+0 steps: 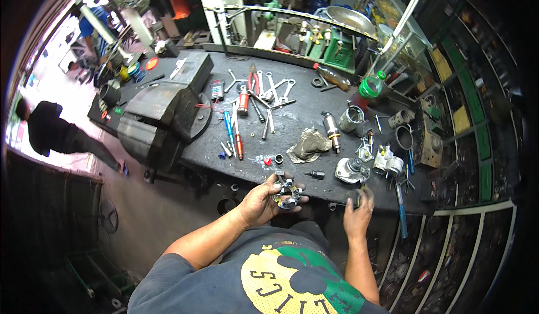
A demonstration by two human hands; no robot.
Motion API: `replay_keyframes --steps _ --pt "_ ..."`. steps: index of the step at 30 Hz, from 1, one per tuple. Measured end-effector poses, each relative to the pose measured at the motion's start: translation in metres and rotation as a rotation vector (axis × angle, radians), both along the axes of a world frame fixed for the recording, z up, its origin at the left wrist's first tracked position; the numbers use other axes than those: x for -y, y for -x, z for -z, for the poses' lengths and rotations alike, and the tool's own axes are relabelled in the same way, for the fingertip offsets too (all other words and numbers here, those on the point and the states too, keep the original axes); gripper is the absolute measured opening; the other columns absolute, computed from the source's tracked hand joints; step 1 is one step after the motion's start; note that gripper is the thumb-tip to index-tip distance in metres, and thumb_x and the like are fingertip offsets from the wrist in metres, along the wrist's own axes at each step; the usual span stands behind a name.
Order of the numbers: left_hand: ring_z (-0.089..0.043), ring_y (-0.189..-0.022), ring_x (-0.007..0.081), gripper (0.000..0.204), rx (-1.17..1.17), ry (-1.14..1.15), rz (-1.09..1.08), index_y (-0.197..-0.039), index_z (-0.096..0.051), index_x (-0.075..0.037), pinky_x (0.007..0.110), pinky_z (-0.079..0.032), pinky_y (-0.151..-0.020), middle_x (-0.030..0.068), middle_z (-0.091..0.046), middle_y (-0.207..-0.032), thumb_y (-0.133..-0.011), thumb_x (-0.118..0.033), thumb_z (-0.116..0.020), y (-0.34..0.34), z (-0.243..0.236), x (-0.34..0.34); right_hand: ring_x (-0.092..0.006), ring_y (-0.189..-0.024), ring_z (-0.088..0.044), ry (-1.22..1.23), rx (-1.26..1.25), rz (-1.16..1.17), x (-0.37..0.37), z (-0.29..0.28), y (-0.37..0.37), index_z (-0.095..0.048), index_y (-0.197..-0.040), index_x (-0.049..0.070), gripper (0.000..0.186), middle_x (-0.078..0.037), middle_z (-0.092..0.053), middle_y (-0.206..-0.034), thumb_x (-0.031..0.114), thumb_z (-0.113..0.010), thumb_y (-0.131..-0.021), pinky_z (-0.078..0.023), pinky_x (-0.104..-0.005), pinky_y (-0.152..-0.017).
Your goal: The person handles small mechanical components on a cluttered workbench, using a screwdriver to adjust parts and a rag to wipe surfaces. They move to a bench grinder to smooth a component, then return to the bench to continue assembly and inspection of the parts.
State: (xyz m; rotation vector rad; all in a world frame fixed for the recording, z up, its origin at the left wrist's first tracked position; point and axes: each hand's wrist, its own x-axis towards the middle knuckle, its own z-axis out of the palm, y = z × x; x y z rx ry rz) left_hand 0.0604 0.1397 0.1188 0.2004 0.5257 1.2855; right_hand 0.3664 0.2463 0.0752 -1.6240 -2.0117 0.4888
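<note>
My left hand point(264, 201) is closed round a ring-shaped metal brush holder point(287, 195), held up just off the bench's front edge. Several bright blocks sit around its rim. By the edge further right is my right hand point(359, 210), its fingers bent about a small dark piece point(353, 197) that I cannot make out. Beyond that hand, a grey metal housing point(351, 171) rests on the bench. A black-tipped bit point(315, 174) lies between my hands. A small dark socket point(279, 159) and a red cap point(267, 161) lie beyond the brush holder.
A large vise point(160, 114) takes up the bench's left side. Spanners point(272, 83), screwdrivers point(238, 137) and a grey rag point(309, 145) lie mid-bench. An armature point(331, 130), a metal can point(352, 118) and a blue-handled tool point(402, 213) are rightward. A person point(53, 126) stands at far left.
</note>
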Motion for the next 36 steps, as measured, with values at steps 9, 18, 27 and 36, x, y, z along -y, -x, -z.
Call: replay_keyframes --steps 9,18,27,36 --pt "-0.057 -0.131 0.0199 0.044 -0.550 0.034 -0.352 -0.142 -0.049 -0.005 0.037 -0.049 -0.108 0.0120 -0.054 -0.154 -0.109 -0.032 -0.060 -0.058 0.022 0.109 -0.0411 -0.130 -0.059 0.274 -0.234 -0.667 0.068 -0.035 0.068 -0.066 -0.129 0.002 0.043 -0.023 -0.061 -0.138 0.013 -0.077 -0.090 -0.048 -0.0470 -0.112" --pt "-0.058 -0.134 0.0373 0.033 -1.508 0.179 -0.650 -0.119 -0.074 0.002 0.043 -0.046 -0.112 0.0237 -0.058 -0.147 -0.094 -0.020 -0.075 -0.019 0.018 0.250 -0.0418 -0.134 -0.057 0.398 -0.229 -1.146 0.182 -0.024 0.165 -0.060 -0.140 0.003 0.054 -0.023 -0.058 -0.141 0.018 -0.078 -0.092 -0.047 -0.0469 -0.114" --pt "-0.065 -0.119 0.0291 0.031 -1.283 0.137 -0.832 -0.116 -0.071 0.002 0.041 -0.051 -0.104 0.0176 -0.068 -0.129 -0.096 -0.020 -0.077 0.082 0.028 0.375 -0.0408 -0.139 -0.054 0.605 -0.154 -1.413 0.270 0.012 0.303 -0.046 -0.154 0.002 0.075 -0.024 -0.053 -0.152 0.025 -0.080 -0.091 -0.044 -0.0441 -0.118" --pt "-0.069 -0.103 0.0205 0.039 -0.746 0.277 -1.084 -0.116 -0.071 0.004 0.035 -0.054 -0.098 0.0130 -0.074 -0.116 -0.095 -0.027 -0.083 0.184 0.030 0.446 -0.0327 -0.091 -0.072 0.804 -0.196 -1.402 0.357 -0.012 0.417 -0.068 -0.112 -0.001 0.043 -0.024 -0.073 -0.098 0.037 -0.078 -0.094 -0.054 -0.0459 -0.084"
